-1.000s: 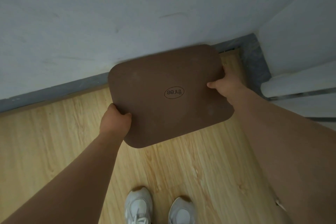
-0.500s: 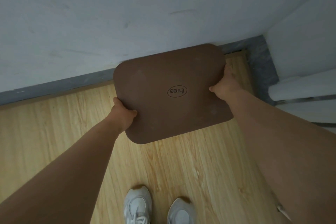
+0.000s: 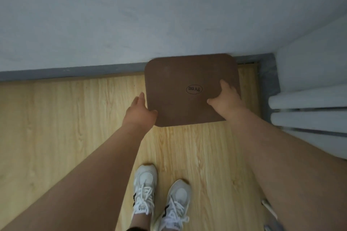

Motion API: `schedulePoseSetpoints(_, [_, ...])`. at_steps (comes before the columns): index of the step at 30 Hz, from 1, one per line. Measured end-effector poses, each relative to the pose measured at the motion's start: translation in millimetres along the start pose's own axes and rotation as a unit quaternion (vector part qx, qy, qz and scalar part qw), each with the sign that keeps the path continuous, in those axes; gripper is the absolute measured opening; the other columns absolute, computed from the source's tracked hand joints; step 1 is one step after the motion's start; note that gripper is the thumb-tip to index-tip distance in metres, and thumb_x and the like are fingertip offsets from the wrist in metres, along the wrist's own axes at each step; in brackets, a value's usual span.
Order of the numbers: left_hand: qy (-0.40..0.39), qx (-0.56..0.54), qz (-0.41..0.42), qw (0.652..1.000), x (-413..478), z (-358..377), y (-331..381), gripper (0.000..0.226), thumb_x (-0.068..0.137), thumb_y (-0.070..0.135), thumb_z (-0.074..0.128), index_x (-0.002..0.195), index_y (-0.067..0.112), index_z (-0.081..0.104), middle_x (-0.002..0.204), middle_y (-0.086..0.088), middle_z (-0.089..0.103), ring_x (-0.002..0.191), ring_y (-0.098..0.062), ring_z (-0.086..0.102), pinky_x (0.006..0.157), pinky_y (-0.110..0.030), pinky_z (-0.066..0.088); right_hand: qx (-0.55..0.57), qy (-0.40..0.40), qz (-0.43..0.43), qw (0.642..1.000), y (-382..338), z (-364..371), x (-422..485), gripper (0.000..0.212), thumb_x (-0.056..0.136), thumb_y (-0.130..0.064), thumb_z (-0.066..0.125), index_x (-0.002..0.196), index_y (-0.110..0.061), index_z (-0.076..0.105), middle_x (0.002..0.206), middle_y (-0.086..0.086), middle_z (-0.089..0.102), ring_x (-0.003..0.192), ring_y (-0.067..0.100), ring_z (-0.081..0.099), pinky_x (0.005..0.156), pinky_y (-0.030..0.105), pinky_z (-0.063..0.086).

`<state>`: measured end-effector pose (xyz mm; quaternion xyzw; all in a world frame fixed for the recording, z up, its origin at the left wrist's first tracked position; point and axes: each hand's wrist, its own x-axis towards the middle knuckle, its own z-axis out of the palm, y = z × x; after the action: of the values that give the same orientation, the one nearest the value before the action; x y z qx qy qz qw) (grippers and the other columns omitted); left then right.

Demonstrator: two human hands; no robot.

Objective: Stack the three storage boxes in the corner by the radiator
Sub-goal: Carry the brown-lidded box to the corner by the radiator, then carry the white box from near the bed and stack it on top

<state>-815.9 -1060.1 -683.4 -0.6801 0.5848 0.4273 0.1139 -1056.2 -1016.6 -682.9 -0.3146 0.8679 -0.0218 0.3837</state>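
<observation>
A brown storage box [image 3: 176, 80] with a rounded lid marked "three" stands against the wall in the corner, seen from straight above. Only its lid shows; whatever is under it is hidden. My left hand [image 3: 139, 112] lies along the box's left side, fingers straight and pointing forward, thumb touching the lid's near left corner. My right hand [image 3: 226, 98] rests on top of the lid near its right edge with fingers spread.
A white radiator [image 3: 308, 110] runs along the right wall, a narrow strip of floor away from the box. A grey baseboard [image 3: 75, 71] lines the wall. My white shoes [image 3: 144, 184] stand on the light wooden floor [image 3: 56, 127] just behind the box.
The box has gone down and back toward the wall and corner. Both hands gripped its sides before; now the left lies flat along the side and the right rests on the lid.
</observation>
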Motion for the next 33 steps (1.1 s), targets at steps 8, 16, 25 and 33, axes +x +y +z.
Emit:
schedulePoseSetpoints(8, [0.007, 0.014, -0.001, 1.0, -107, -82, -5, 0.073, 0.096, 0.035, 0.049, 0.153, 0.018, 0.008, 0.161, -0.002, 0.01, 0.146, -0.023, 0.015, 0.115, -0.04, 0.021, -0.049, -0.055, -0.076, 0.994, -73, -33, -127, 0.087, 0.086, -0.034, 0.069, 0.154, -0.025, 0.016, 0.156, 0.007, 0.027, 0.139, 0.029, 0.035, 0.11, 0.047, 0.038])
schedulePoseSetpoints(16, [0.065, 0.007, -0.007, 0.998, -247, -164, -13, 0.072, 0.094, 0.038, 0.051, 0.153, 0.018, 0.014, 0.16, -0.001, 0.017, 0.145, -0.024, 0.018, 0.117, -0.041, 0.023, -0.173, -0.082, -0.204, 0.96, -145, -85, -270, 0.086, 0.084, -0.037, 0.067, 0.153, -0.026, 0.019, 0.155, 0.006, 0.032, 0.139, 0.03, 0.035, 0.109, 0.046, 0.037])
schedulePoseSetpoints(25, [0.131, -0.026, -0.089, 0.987, -405, -223, -56, 0.072, 0.095, 0.045, 0.046, 0.153, 0.018, 0.012, 0.16, -0.002, 0.013, 0.146, -0.025, 0.015, 0.117, -0.045, 0.019, -0.254, -0.071, -0.341, 0.902, -196, -133, -409, 0.087, 0.08, -0.038, 0.073, 0.152, -0.025, 0.025, 0.154, 0.006, 0.036, 0.139, 0.029, 0.035, 0.113, 0.049, 0.032])
schedulePoseSetpoints(33, [0.173, -0.086, -0.184, 0.964, -503, -227, -120, 0.071, 0.096, 0.048, 0.043, 0.153, 0.019, 0.012, 0.161, -0.001, 0.011, 0.146, -0.024, 0.014, 0.117, -0.045, 0.018, -0.336, -0.08, -0.442, 0.827, -225, -115, -508, 0.088, 0.08, -0.04, 0.072, 0.153, -0.028, 0.024, 0.154, 0.003, 0.035, 0.141, 0.026, 0.033, 0.115, 0.049, 0.03])
